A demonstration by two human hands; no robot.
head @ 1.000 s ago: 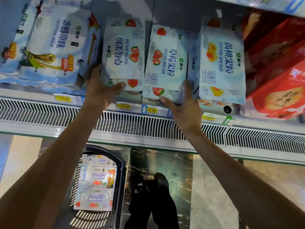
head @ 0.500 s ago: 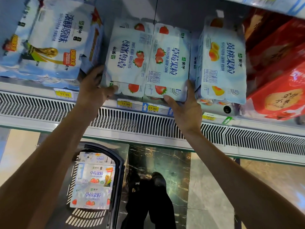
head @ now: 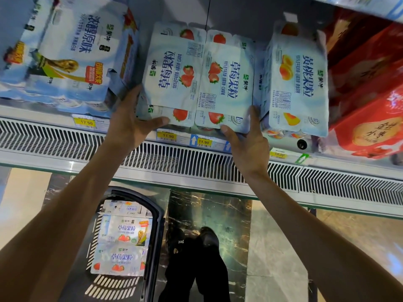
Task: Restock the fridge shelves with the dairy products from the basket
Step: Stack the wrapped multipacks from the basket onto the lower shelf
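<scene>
Reaching up to the fridge shelf (head: 54, 112), the person has both hands on 2 strawberry yogurt packs standing side by side. The left hand (head: 128, 120) is spread against the left strawberry pack (head: 174, 75), palm on its left side and thumb curled under its bottom edge. The right hand (head: 246, 140) is spread around the lower right corner of the right strawberry pack (head: 226, 81), thumb under the bottom edge and fingers up along its right side, in the gap next to the peach yogurt pack (head: 298, 83). The 2 strawberry packs touch each other. A large plain yogurt pack (head: 72, 55) sits to the left, red boxes (head: 368, 101) to the right. Yellow price tags (head: 168, 135) line the shelf edge above a slotted vent (head: 185, 162). Below, on the floor, the basket (head: 160, 225) holds more strawberry packs (head: 120, 258).
</scene>
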